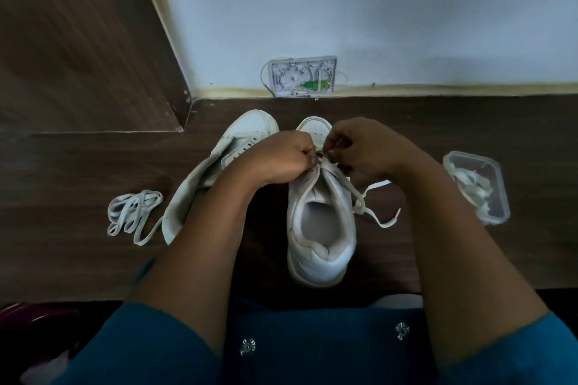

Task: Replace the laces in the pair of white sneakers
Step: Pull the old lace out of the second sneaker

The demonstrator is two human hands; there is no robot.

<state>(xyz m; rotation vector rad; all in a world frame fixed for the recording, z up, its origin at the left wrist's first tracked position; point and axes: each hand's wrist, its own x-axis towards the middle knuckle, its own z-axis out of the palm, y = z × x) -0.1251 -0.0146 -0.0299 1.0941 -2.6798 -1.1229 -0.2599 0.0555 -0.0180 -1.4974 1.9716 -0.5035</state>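
Note:
A white sneaker (pixel 322 228) stands upright on the wooden table, heel toward me. My left hand (pixel 278 158) and my right hand (pixel 359 147) meet over its front eyelets, both pinching its white lace (pixel 366 203), whose loose ends trail off to the right of the shoe. The second white sneaker (pixel 219 166) lies on its side to the left, partly behind my left forearm. A loose bundle of white laces (pixel 131 212) rests further left.
A clear plastic container (pixel 478 187) holding more white laces sits at the right. A wall (pixel 375 9) with a small open junction box (pixel 303 76) rises behind the table. A wooden panel (pixel 78 40) stands at the back left.

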